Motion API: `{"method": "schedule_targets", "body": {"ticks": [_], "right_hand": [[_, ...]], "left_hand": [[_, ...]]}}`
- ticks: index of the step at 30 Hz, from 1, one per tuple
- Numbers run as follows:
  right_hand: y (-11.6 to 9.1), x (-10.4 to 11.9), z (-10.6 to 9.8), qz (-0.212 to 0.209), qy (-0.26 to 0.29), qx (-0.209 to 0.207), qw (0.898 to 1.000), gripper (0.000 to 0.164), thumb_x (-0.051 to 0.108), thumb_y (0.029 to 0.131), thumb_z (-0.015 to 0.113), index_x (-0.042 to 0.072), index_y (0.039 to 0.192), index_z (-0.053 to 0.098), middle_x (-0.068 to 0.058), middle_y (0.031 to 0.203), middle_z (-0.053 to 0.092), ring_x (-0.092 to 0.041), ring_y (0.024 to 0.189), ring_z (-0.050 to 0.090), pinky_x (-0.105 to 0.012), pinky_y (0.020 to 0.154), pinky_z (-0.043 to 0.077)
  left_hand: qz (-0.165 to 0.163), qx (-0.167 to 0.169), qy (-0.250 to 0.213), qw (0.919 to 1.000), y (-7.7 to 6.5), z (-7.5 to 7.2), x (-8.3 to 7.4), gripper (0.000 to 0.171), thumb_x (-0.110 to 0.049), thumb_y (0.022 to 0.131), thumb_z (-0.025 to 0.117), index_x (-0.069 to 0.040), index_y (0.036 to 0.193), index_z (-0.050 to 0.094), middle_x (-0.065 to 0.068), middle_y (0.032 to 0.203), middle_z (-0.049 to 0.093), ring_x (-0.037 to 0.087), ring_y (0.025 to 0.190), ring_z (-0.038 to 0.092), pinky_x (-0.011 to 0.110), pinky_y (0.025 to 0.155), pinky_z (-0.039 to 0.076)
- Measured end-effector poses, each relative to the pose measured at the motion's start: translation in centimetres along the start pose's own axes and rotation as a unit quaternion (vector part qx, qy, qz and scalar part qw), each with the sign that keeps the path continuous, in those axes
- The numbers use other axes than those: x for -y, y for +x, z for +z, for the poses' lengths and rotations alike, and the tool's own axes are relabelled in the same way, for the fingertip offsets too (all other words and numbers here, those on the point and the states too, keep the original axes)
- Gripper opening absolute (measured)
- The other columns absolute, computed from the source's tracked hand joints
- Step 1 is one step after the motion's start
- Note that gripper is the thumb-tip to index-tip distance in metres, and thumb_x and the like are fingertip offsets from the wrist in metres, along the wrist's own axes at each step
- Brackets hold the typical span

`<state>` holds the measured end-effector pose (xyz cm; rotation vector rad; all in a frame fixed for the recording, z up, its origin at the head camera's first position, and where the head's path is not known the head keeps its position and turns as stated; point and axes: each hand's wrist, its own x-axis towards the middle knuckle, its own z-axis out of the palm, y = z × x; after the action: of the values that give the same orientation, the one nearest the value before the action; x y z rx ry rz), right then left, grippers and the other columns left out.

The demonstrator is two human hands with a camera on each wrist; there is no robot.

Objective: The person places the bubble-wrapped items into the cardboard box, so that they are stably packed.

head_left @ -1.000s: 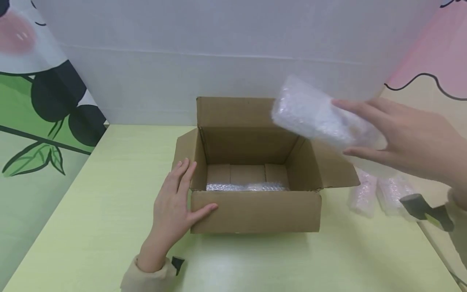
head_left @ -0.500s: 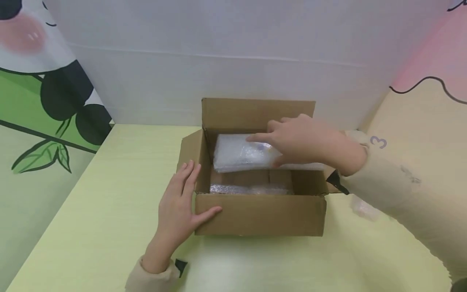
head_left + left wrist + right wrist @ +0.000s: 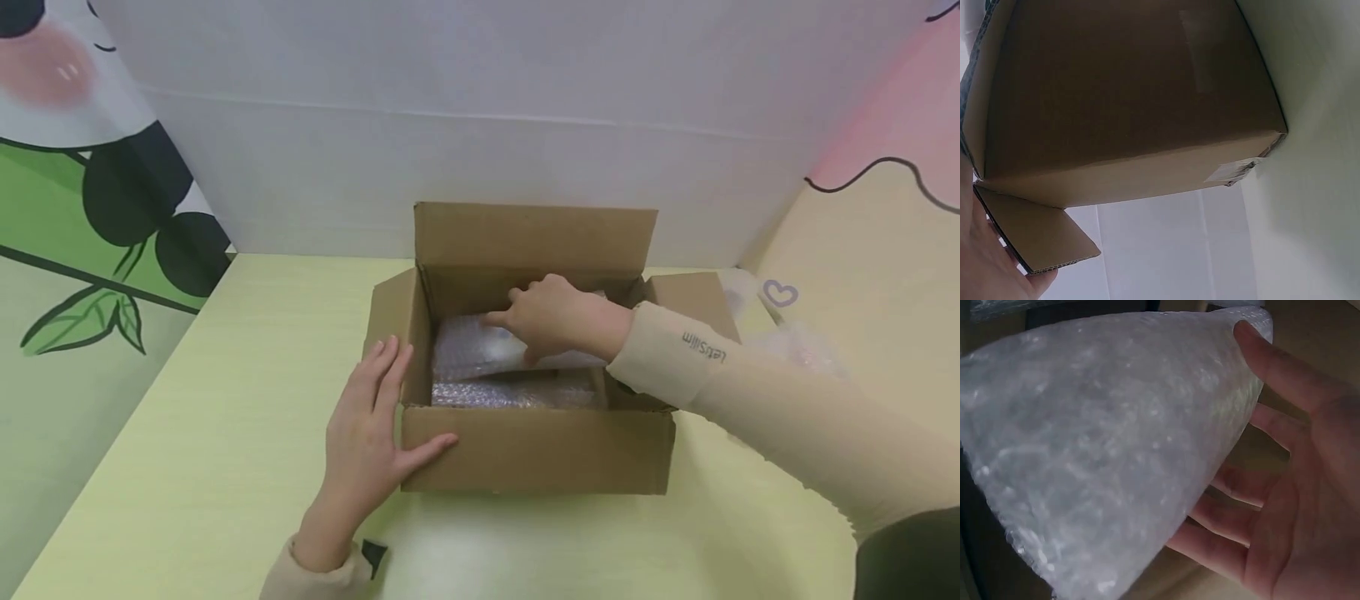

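Note:
An open cardboard box (image 3: 536,454) stands on the table with its flaps folded out. My left hand (image 3: 363,429) rests at its front left corner, fingers straight along the left flap and thumb against the front; in the left wrist view the fingers (image 3: 1038,284) lie behind that flap. Inside the box, my right hand (image 3: 558,317) holds a bubble-wrapped package (image 3: 468,346) from above. The right wrist view shows thumb and fingers on either side of this package (image 3: 1104,437), whose contents are blurred by the wrap. Another bubble-wrapped package (image 3: 487,395) lies in front of it, along the box's front wall.
More bubble-wrapped packages (image 3: 802,346) lie to the right, partly hidden behind my right sleeve (image 3: 765,392). A pale wall (image 3: 487,167) rises behind the box. The pale yellow table (image 3: 225,417) runs beneath everything.
My right hand has carried the package from the right side over the box and down into it. The left hand keeps its place on the box corner.

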<state>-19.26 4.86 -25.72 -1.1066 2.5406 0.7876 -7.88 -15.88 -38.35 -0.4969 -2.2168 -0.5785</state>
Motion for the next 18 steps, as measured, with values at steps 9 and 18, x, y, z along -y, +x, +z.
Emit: {"method": "schedule_targets", "body": {"ticks": [9,18], "right_hand": [[2.0,0.7,1.0,0.003,-0.003,0.039,0.999,0.081,0.049,0.087,0.066,0.033,0.154,0.022,-0.014,0.152,0.041,-0.022,0.086,0.064,-0.037,0.082,0.057],[3.0,0.9,2.8,-0.002,0.017,0.029,0.999,0.081,0.044,0.088,0.067,0.031,0.154,0.022,-0.011,0.147,0.047,-0.019,0.079,0.061,-0.038,0.077,0.057]], "left_hand": [[0.006,-0.015,-0.008,0.9998,-0.2,0.0,-0.3,0.095,-0.076,0.084,0.046,-0.001,0.141,0.046,0.019,0.141,0.051,0.035,0.133,0.046,0.029,0.121,0.024],[0.011,-0.021,-0.004,0.9997,-0.2,0.1,-0.2,0.095,-0.076,0.084,0.047,-0.001,0.141,0.047,0.020,0.139,0.052,0.036,0.132,0.047,0.027,0.121,0.024]]}}
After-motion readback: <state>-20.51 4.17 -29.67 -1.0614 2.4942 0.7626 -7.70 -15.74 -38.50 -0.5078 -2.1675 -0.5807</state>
